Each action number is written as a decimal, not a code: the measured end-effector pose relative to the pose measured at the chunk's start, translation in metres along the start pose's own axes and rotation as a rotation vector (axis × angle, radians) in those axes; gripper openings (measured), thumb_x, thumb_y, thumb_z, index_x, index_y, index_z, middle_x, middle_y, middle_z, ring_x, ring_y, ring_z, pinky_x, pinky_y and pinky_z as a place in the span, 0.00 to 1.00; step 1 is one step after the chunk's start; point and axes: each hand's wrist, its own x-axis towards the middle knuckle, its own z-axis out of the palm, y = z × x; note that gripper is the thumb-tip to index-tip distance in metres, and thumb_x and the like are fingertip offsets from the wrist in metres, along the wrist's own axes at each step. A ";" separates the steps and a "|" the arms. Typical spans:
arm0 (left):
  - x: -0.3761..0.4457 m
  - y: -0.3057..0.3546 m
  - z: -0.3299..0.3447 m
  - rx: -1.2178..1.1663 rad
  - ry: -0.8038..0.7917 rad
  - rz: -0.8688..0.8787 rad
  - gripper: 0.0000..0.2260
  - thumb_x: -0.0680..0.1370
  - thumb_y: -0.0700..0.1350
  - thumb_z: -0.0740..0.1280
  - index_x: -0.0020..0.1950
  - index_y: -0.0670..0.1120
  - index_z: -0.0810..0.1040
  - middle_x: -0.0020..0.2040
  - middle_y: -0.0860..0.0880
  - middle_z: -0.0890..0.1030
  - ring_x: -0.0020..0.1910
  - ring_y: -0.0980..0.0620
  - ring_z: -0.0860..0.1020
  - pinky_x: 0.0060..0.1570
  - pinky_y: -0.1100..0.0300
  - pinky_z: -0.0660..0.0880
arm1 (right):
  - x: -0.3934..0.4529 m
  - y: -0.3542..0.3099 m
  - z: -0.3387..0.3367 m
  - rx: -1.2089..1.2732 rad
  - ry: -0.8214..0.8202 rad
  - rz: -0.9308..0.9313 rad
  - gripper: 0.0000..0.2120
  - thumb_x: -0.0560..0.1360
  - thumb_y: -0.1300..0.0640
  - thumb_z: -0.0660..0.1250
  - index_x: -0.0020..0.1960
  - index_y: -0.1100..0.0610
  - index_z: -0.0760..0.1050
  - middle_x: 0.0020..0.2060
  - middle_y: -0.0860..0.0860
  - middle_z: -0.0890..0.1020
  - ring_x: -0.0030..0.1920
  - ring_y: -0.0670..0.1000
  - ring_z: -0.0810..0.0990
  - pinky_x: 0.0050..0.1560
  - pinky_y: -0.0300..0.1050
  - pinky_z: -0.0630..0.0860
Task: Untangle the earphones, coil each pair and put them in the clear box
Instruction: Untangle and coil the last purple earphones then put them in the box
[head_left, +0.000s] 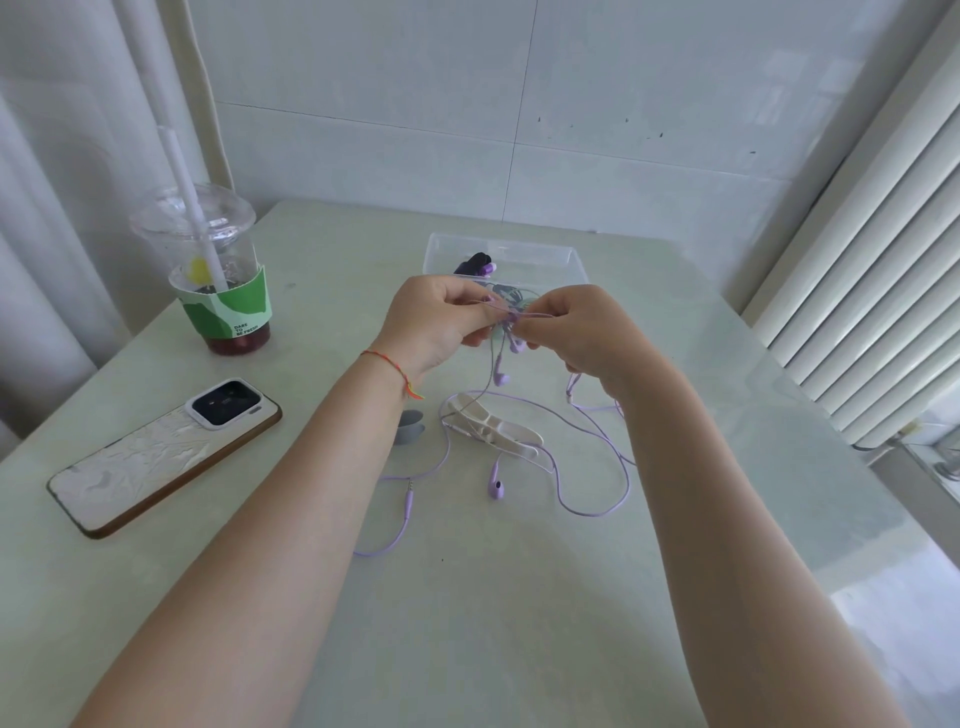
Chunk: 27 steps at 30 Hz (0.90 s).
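Bare forearms reach in from the near edge, meeting above the table (675, 322). Both the left hand (441, 322) and right hand (576, 332) pinch the purple earphones (511, 317) at a knot held up between them, probably so loose buds and cable can dangle free. Below the hands, more cable loops around a white clip (493, 426). Just beyond the hands sits the clear box (519, 249), already holding something dark. Left of the left hand, a phone (161, 452) and drink cup (218, 280) leave working room.

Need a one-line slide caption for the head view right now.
Both hands, left hand and right hand, pinch tangled purple earphones above the table, in front of the clear box.
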 end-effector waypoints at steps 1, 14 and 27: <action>0.000 0.000 0.001 -0.012 0.016 -0.001 0.02 0.73 0.37 0.74 0.45 0.40 0.84 0.35 0.46 0.81 0.29 0.55 0.77 0.32 0.66 0.74 | 0.000 0.000 0.001 -0.002 -0.002 0.000 0.07 0.73 0.57 0.70 0.38 0.58 0.79 0.27 0.49 0.71 0.22 0.45 0.62 0.27 0.38 0.61; -0.002 0.007 -0.006 -0.287 -0.148 -0.139 0.06 0.79 0.37 0.66 0.45 0.43 0.82 0.33 0.50 0.81 0.31 0.58 0.76 0.33 0.67 0.74 | 0.002 0.001 -0.004 0.362 -0.021 0.030 0.10 0.68 0.54 0.77 0.45 0.58 0.82 0.35 0.54 0.71 0.25 0.49 0.58 0.26 0.39 0.56; -0.003 0.010 -0.004 -0.061 0.007 -0.129 0.05 0.77 0.42 0.69 0.52 0.44 0.83 0.30 0.54 0.75 0.23 0.59 0.66 0.23 0.69 0.59 | 0.003 0.004 -0.007 0.262 0.024 0.054 0.07 0.72 0.56 0.73 0.48 0.58 0.80 0.27 0.50 0.75 0.22 0.47 0.61 0.24 0.37 0.59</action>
